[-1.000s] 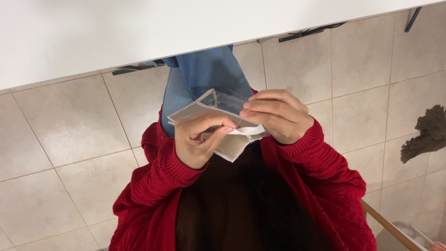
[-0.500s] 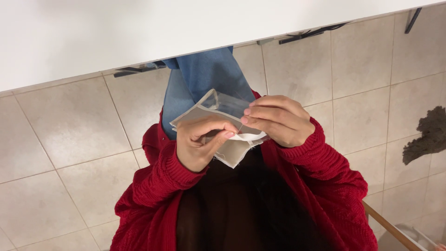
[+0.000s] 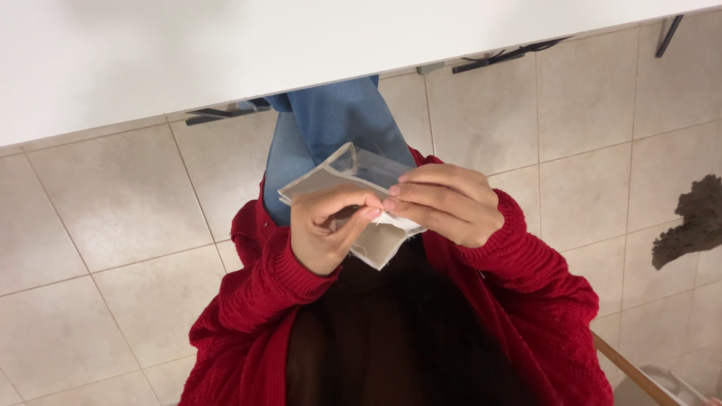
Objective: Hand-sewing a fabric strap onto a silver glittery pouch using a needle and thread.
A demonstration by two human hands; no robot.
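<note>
Head view: looked straight down over a red knitted cardigan (image 3: 526, 301) and blue jeans (image 3: 338, 128) to a floor of pale beige tiles (image 3: 105, 225). Left hand (image 3: 327, 229) curled shut around the near left edge of a small clear plastic pouch with a grey-white backing (image 3: 338, 177), thumb laid across its front. Right hand (image 3: 447, 203) closed on the same pouch from the other side, fingertips (image 3: 391, 203) pinching its right edge, almost touching the left thumb. Pouch held up in front of the chest, between both hands, tilted, top edge gaping slightly open, lower corner (image 3: 380, 252) sticking out beneath the fingers. Contents of the pouch not to be told. White worktop (image 3: 301, 45) edge spanned the top of the frame, above the jeans, well apart from the pouch. Dark metal brackets (image 3: 504, 56) showed under that edge. Dark brownish patch (image 3: 696, 222) lay on the tiles at far right. Wooden strip (image 3: 639, 372) ran at lower right.
</note>
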